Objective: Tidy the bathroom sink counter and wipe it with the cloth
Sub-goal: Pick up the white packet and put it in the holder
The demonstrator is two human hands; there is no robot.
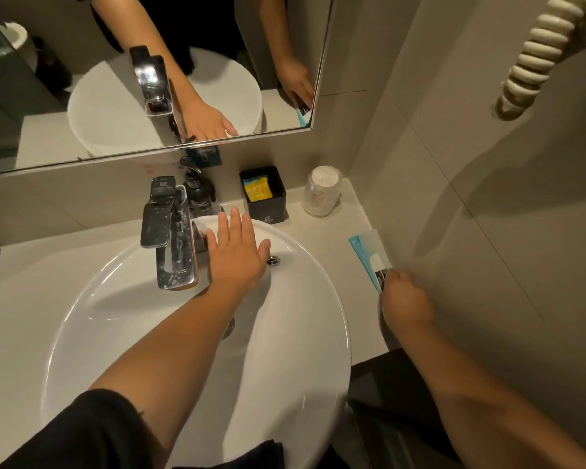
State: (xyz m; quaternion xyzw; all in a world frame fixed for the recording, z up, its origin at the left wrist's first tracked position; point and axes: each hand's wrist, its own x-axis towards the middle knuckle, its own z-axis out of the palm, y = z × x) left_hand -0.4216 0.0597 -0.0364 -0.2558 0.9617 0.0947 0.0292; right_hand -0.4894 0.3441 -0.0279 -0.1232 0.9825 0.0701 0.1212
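My left hand [234,249] reaches across the white round basin [122,299], fingers spread, over a white packet [205,224] lying on the basin's far rim beside the chrome tap [170,231]. Whether it touches the packet I cannot tell. My right hand [406,301] is closed on the near end of the flat blue-and-white sachets [366,248] lying on the pale counter [322,231] by the right wall. No cloth is visible as such; a dark fabric edge [251,451] shows at the bottom.
A black box [266,204] holding yellow and blue packets stands behind the basin. Wrapped cups [321,194] stand in the back right corner. A dark pump bottle [198,191] is behind the tap. A mirror [82,79] hangs above; a coiled cord [535,55] hangs on the right wall.
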